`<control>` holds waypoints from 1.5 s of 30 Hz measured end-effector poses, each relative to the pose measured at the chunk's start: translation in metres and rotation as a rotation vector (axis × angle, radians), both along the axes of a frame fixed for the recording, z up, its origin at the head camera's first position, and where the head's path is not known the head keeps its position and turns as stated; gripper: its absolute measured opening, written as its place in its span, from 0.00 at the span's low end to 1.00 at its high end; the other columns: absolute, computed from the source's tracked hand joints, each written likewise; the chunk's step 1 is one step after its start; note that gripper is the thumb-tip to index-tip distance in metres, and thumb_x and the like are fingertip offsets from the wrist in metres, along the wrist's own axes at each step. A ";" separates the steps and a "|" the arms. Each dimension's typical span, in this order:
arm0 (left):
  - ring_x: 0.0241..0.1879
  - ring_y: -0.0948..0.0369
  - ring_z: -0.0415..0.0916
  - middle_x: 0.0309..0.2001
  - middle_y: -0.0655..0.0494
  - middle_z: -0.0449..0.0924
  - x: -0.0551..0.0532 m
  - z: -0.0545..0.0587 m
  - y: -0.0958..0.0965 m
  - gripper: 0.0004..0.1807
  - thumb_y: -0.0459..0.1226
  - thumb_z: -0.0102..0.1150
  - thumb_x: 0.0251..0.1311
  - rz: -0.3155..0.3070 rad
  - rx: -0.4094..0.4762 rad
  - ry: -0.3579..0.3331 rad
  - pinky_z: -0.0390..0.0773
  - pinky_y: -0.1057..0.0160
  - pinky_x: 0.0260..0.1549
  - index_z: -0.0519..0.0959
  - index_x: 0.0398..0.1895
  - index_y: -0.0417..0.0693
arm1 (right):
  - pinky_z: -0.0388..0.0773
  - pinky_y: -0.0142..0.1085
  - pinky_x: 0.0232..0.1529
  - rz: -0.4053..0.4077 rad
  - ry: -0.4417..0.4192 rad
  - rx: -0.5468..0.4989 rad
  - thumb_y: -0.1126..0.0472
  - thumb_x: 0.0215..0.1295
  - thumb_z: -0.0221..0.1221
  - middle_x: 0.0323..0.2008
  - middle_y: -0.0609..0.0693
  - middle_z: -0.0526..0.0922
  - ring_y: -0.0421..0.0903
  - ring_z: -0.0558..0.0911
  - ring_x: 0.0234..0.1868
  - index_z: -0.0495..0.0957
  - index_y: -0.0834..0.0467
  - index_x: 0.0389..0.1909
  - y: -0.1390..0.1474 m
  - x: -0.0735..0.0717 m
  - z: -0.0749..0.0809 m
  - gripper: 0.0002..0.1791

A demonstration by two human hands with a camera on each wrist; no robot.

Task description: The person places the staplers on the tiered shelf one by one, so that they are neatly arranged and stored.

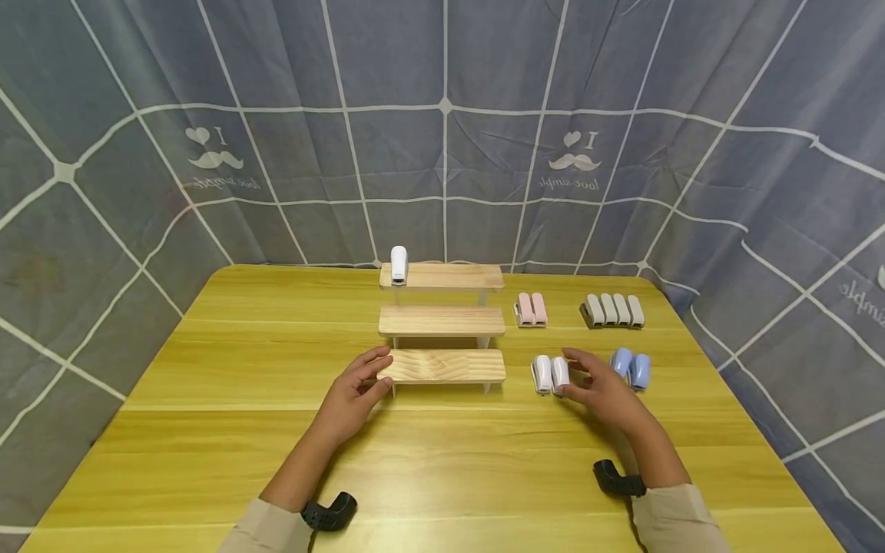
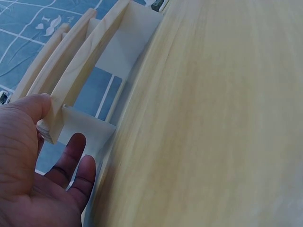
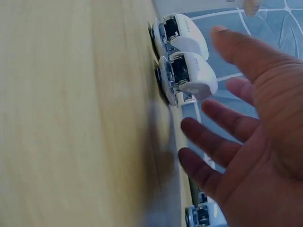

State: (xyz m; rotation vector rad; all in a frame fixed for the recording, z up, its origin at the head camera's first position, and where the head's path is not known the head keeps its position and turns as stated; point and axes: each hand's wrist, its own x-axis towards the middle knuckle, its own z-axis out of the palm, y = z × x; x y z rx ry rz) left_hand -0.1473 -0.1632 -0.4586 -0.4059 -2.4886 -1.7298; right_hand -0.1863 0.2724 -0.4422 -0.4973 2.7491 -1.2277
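My left hand [image 1: 353, 395] holds the left end of the lowest board of a three-tier wooden display stand [image 1: 442, 366]. Its thumb lies at the board's front corner and a finger at the back corner; the other fingers are loose below the board in the left wrist view. At the right, my right hand [image 1: 604, 389] is spread beside two white mini staplers [image 1: 542, 375], which stand side by side on the table. In the right wrist view, its thumb and fingers are apart around the nearer white stapler [image 3: 199, 75]. Another white stapler [image 1: 399, 265] stands on the top board's left end.
Two pink staplers [image 1: 531, 309] stand right of the stand, with a row of several grey-white staplers [image 1: 613, 310] farther right. Two blue staplers [image 1: 639, 372] sit just beyond the right hand. A grey checked curtain [image 1: 484, 153] hangs around the table [image 1: 442, 476].
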 end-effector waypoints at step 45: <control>0.63 0.52 0.70 0.71 0.55 0.66 -0.002 0.002 0.000 0.24 0.40 0.59 0.70 0.004 -0.023 -0.008 0.76 0.54 0.54 0.74 0.66 0.40 | 0.59 0.60 0.66 -0.016 0.035 0.051 0.61 0.65 0.66 0.67 0.66 0.68 0.64 0.65 0.68 0.63 0.63 0.72 0.002 -0.001 -0.017 0.37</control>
